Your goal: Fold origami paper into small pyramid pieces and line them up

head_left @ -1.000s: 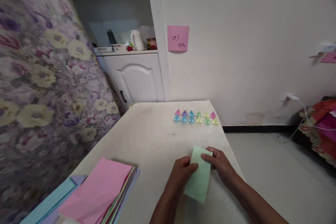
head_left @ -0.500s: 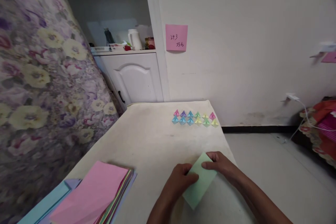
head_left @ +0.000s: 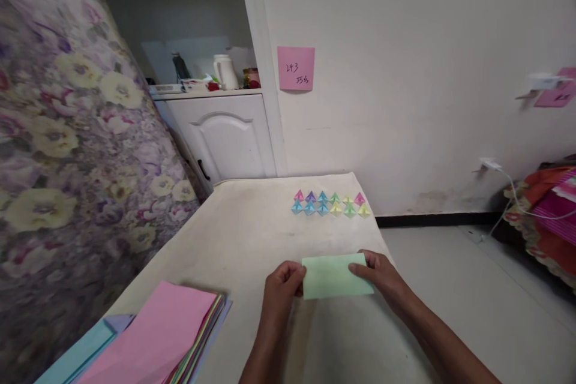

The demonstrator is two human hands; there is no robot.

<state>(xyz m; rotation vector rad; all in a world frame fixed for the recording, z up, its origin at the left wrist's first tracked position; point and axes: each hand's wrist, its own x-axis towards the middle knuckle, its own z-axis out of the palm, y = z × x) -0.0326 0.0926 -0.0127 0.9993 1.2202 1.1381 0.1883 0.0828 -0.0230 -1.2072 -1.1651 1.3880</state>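
Observation:
A light green sheet of paper (head_left: pixel 335 277), an oblong lying crosswise in view, is held between my two hands above the table. My left hand (head_left: pixel 284 282) pinches its left edge between thumb and fingers. On the other side, my right hand (head_left: pixel 375 270) grips the upper right corner, thumb on top and fingers behind. Whether the paper is folded or a single layer I cannot tell. Farther back on the table stand two rows of small folded paper pieces (head_left: pixel 323 209) in pink, purple, blue, green and yellow.
A stack of coloured paper (head_left: pixel 157 330), pink on top, lies at the table's (head_left: pixel 252 228) left front, beside blue sheets (head_left: pixel 81 351). A flowered curtain (head_left: pixel 90 150) hangs at the left. Behind are a white cabinet (head_left: pixel 229 144) and a wall with a pink note (head_left: pixel 296 68).
The green paper has turned from a slant to nearly level. My left hand has shifted from its face to its left edge. The view has swung slightly right.

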